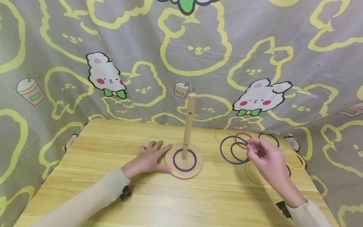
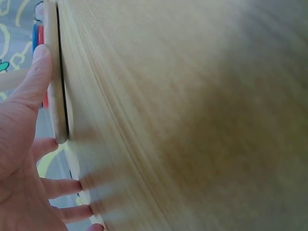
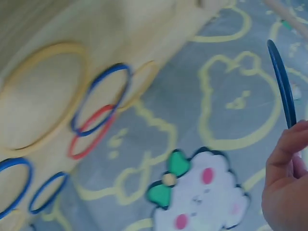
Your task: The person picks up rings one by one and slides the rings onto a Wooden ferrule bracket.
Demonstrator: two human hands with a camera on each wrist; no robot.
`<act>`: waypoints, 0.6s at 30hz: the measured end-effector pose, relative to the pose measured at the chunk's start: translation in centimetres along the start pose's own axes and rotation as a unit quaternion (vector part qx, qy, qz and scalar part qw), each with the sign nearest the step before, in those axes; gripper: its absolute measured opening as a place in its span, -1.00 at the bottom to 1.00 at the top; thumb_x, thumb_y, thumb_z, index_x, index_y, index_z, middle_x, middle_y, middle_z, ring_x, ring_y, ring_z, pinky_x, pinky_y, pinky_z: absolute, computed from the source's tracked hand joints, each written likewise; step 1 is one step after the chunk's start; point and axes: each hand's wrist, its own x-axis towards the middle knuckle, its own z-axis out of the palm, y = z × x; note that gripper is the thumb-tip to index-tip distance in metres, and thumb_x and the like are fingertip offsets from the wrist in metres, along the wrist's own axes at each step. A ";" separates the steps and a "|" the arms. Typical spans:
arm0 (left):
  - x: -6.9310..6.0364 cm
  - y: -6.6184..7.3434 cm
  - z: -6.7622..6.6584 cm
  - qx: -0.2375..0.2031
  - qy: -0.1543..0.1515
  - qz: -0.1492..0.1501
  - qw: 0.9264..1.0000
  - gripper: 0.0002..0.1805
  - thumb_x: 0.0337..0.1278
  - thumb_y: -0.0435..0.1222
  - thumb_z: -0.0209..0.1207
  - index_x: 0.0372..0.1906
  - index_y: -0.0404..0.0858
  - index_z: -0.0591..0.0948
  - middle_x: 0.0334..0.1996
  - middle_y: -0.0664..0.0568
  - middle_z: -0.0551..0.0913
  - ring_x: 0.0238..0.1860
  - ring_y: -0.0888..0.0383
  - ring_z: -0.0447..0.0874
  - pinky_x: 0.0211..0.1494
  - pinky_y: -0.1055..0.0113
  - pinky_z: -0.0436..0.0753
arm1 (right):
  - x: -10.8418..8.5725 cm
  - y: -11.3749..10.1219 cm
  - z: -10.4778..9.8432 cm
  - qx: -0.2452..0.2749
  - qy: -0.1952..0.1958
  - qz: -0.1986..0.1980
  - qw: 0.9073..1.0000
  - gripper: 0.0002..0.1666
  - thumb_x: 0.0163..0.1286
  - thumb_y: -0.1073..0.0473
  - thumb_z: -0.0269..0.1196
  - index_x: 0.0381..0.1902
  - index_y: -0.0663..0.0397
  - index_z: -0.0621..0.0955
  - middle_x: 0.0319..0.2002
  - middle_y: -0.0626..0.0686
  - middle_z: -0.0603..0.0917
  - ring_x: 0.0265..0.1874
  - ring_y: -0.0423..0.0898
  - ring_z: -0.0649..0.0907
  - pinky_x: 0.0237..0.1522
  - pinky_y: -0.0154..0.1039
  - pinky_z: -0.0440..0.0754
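Observation:
A wooden post (image 1: 189,126) stands upright on a round wooden base (image 1: 170,157). Around its foot lies a dark blue ring (image 1: 174,160); the left wrist view also shows a red ring (image 2: 45,100) against it on the base. My left hand (image 1: 148,158) rests with spread fingers at the base's left edge, its thumb touching the base. To the right of the post, my right hand (image 1: 267,160) pinches another blue ring (image 1: 221,148) between thumb and fingertips. That ring (image 3: 283,84) is raised above the table in the right wrist view.
Several loose rings lie on the table's right side, among them a yellow ring (image 1: 216,138), a red ring (image 1: 243,133), a smaller blue ring (image 1: 231,151) and a yellow ring (image 1: 304,165) near the edge. A patterned grey curtain (image 1: 141,37) hangs behind the table.

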 end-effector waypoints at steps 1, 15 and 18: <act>0.0 0.0 0.0 0.000 0.000 0.000 1.000 0.19 0.12 0.38 0.45 0.74 -0.08 0.31 0.64 -0.43 0.20 0.56 -0.54 0.16 0.24 -0.49 0.29 | 0.2 -0.5 0.1 0.012 -0.001 -0.009 1.000 -0.71 0.28 0.57 0.40 -0.09 0.24 0.80 -0.38 -0.04 0.77 -0.45 -0.36 0.65 -0.39 -0.57 0.55; 0.0 -0.2 0.2 -0.008 -0.001 0.001 1.000 0.20 0.12 0.39 0.45 0.74 -0.08 0.30 0.64 -0.44 0.19 0.56 -0.55 0.14 0.23 -0.50 0.29 | 3.8 -7.6 1.2 0.168 -0.039 -0.046 0.984 -0.56 0.44 0.61 0.27 0.18 0.24 0.73 -0.29 0.01 0.69 -0.52 -0.17 0.65 -0.52 -0.40 0.57; 0.1 -0.3 0.2 -0.006 0.000 0.003 1.000 0.20 0.12 0.40 0.44 0.74 -0.09 0.30 0.64 -0.44 0.19 0.56 -0.56 0.15 0.23 -0.52 0.29 | 4.7 -8.9 1.4 0.195 -0.041 -0.049 0.979 -0.60 0.49 0.59 0.25 0.20 0.27 0.70 -0.29 0.03 0.67 -0.58 -0.15 0.63 -0.60 -0.36 0.52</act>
